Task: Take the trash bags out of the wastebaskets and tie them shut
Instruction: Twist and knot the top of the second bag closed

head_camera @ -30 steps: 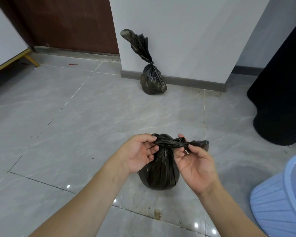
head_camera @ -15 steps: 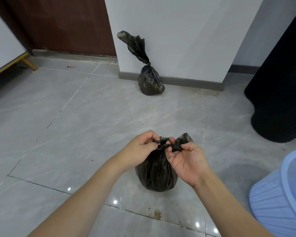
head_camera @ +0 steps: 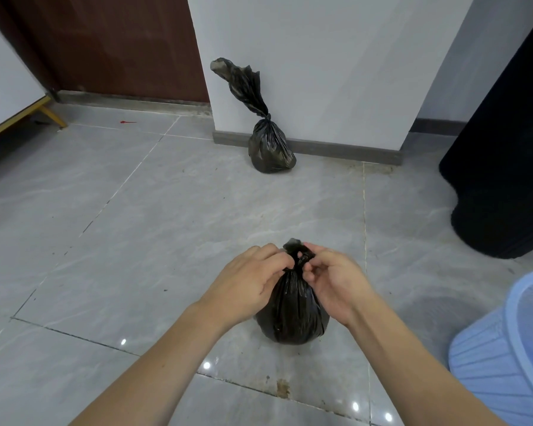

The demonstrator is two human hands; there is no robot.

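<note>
A small black trash bag (head_camera: 291,315) stands on the grey tiled floor just in front of me. My left hand (head_camera: 246,281) and my right hand (head_camera: 334,279) both pinch its twisted neck at the top, close together, with a short tuft of plastic sticking up between the fingers. A second black trash bag (head_camera: 270,147), knotted with a long tail pointing up, leans against the white wall at the back. A light blue wastebasket (head_camera: 502,361) stands at the right edge, partly out of frame.
A large black object (head_camera: 505,167) rises at the far right. A white wall corner with a grey skirting board (head_camera: 336,147) is behind the far bag, a brown door (head_camera: 111,44) to its left. A white board on a wooden leg (head_camera: 54,116) sits far left.
The bag's loose ends, stretched sideways between my hands a second ago, are now drawn in. My hands have come together at the neck, and the tail on the right has shrunk to a small tuft.
</note>
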